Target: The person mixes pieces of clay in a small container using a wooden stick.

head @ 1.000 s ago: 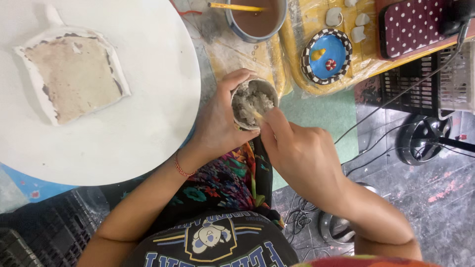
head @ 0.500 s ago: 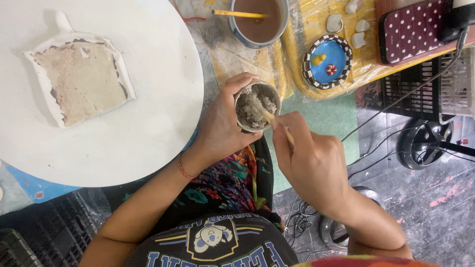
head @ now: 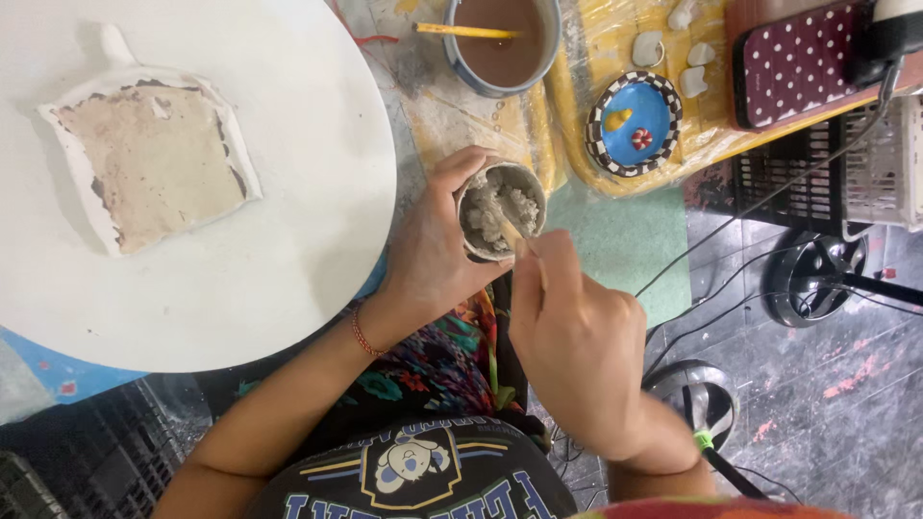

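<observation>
Over the lap, just right of the white round board: both hands work at one small cup, held in the air off the board's edge.
Right hand (head: 577, 356): curled tight, fingers together, pinching a thin wooden stick (head: 519, 240) whose tip sits in the cup's contents.
Left hand (head: 433, 255): wrapped around the small grey round clay-smeared cup (head: 500, 211), thumb and fingers clamped on its wall, mouth turned up toward the camera.
Cup contents: lumpy wet grey clay paste (head: 495, 207), filling most of the cup.
Step in hand: by my reading, stirring or scooping the paste with the stick while the other hand steadies the cup.
Next move calls for: likely a firm hold on the cup and a small lifting turn of the stick so a dab of paste comes away without spilling on the lap.
White round board (head: 288, 240): left of the cup; a flat square clay slab with a white ragged rim (head: 149, 159) lies on its far left part, well apart from the hands.
Beyond the cup: a blue-rimmed bowl of brown liquid (head: 505, 38) with a yellow-handled brush (head: 461, 31) resting across it.
Right of that bowl: a small blue painted dish with a chequered rim (head: 635, 123) on yellow plastic sheeting (head: 586, 58).
</observation>
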